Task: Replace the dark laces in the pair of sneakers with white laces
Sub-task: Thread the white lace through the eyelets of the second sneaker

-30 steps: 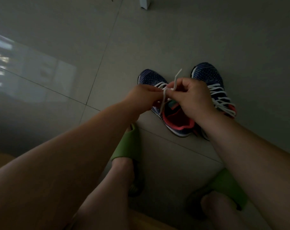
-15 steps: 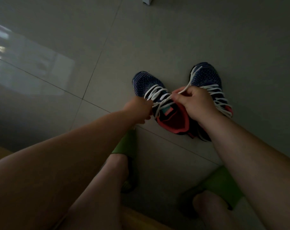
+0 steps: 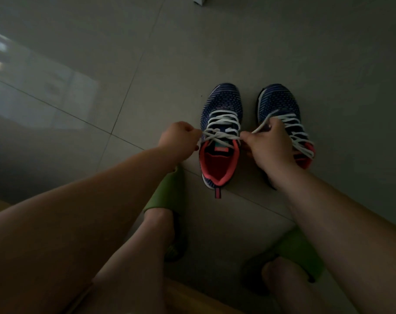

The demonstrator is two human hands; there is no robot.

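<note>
Now spread apart since a second ago: left hand (image 3: 180, 137) and right hand (image 3: 269, 143) each pinching an end of the white lace (image 3: 222, 134), drawn taut across the left sneaker (image 3: 222, 105) on the floor (image 3: 215, 53); right sneaker (image 3: 278, 100) half hidden behind the right hand

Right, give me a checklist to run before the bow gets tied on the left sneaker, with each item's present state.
1. Left hand pinches one end of the white flat lace: ok.
2. Right hand pinches the other end: ok.
3. First crossing lies over the tongue of the left blue knit sneaker with coral lining: ok.
4. Crossing pulled fully tight: cannot tell.
5. White lace runs through every eyelet: cannot tell, too dim.
6. Right blue knit sneaker already carries white lace: ok, though its knot is hidden behind the right hand.
</note>
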